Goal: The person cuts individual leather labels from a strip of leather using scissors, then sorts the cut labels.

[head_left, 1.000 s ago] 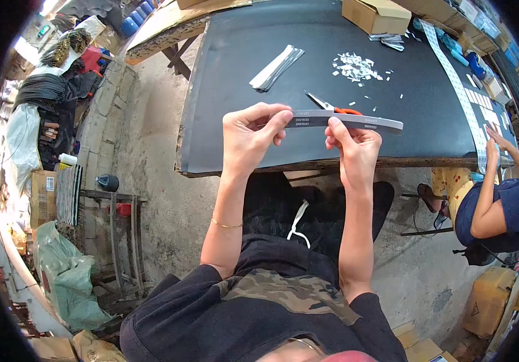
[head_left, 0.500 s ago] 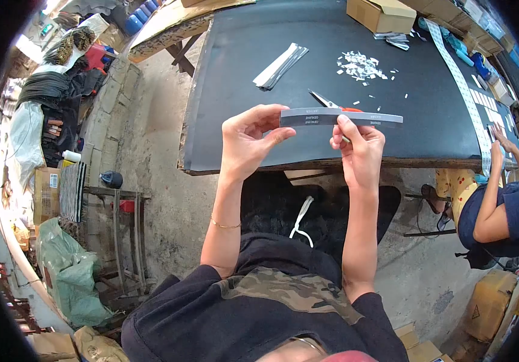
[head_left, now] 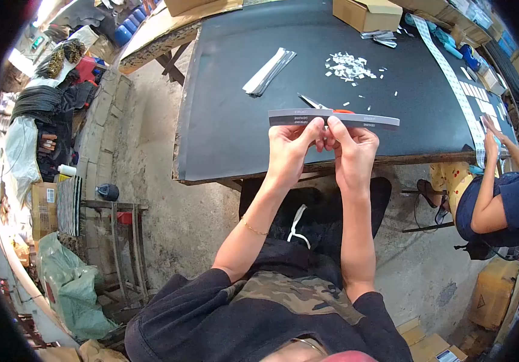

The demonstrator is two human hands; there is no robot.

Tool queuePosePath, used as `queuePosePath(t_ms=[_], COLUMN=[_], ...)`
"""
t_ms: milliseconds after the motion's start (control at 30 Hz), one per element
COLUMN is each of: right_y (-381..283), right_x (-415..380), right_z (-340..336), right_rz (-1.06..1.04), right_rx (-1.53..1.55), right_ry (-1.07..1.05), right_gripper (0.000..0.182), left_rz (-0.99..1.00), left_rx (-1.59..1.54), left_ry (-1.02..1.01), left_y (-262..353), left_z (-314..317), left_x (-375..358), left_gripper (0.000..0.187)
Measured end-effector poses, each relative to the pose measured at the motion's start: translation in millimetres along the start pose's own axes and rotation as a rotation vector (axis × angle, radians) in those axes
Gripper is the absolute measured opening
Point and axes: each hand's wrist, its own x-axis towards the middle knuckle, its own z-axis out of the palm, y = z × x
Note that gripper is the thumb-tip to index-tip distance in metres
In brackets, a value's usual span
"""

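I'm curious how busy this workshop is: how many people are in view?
2: the wearer, whose left hand and right hand are up at the near edge of the black table, and a co-worker at its right end. Others could be hidden.

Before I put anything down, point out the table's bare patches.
Bare: the black table left of the strip stack, and, bar strays, between the scrap pile and long white band. Crowded: by the scissors, left hand and right hand, and right of the band, among white cards.
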Motion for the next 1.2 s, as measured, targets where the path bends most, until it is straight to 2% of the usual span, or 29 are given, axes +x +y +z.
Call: queuePosePath(t_ms=[133, 367, 467, 567, 667, 767, 867, 1200], right_y=[6, 12, 14, 16, 10, 10, 11, 12], right_x=[3, 3, 3, 3, 4, 3, 0, -11], right_z=[-3, -1, -5, -5, -1, -2, 0, 1], right_rz=[-0.049, -0.040, -0.043, -0.026, -0.010, -0.015, -0.022, -0.045], right_rx=[-0.076, -0.074, -0.103, -0.071, -0.063, -0.069, -0.069, -0.089], right_ry=[0.051, 0.125, 0.087, 0.096, 0.133, 0.097, 0.080, 0.125], right_gripper=[0.005, 0.005, 0.008, 0.008, 0.006, 0.007, 0.008, 0.010], left_rz=[0.045, 0.005, -0.027, 0.018, 0.062, 0.014, -0.007, 0.026], left_rx=[0.059, 0.090, 0.104, 0.131, 0.131, 0.382, 0.513, 0.512], left_ry=[0.113, 0.125, 0.142, 0.090, 0.096, 0.002, -0.005, -0.017], left_y=[-3, -3, -2, 4, 25, 44, 49, 55], left_z=[4, 2, 0, -7, -23, -35, -36, -30], left_x=[0, 1, 1, 3, 6, 10, 8, 1], left_gripper=[0.012, 0.009, 0.010, 0.015, 0.031, 0.023, 0.018, 0.016])
